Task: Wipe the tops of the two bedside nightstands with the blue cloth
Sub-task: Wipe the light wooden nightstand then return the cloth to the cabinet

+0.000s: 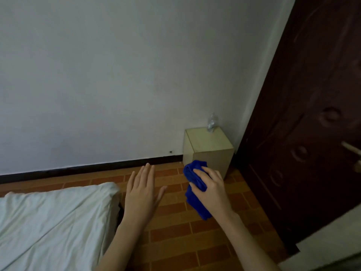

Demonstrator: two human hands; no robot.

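A small pale wooden nightstand [209, 142] stands against the white wall in the corner beside the door. A clear plastic bottle [212, 123] stands at the back of its top. My right hand [212, 187] is held in the air in front of the nightstand, shut on a bunched blue cloth [195, 173] that hangs down below the fingers. My left hand [142, 189] hovers flat with fingers spread, holding nothing, above the floor near the bed's corner. Only one nightstand is in view.
A bed with a pale sheet [48, 222] fills the lower left. A dark brown door [312, 124] with a handle [351, 149] stands on the right. Reddish brick-pattern floor [185, 241] runs between bed and door toward the nightstand.
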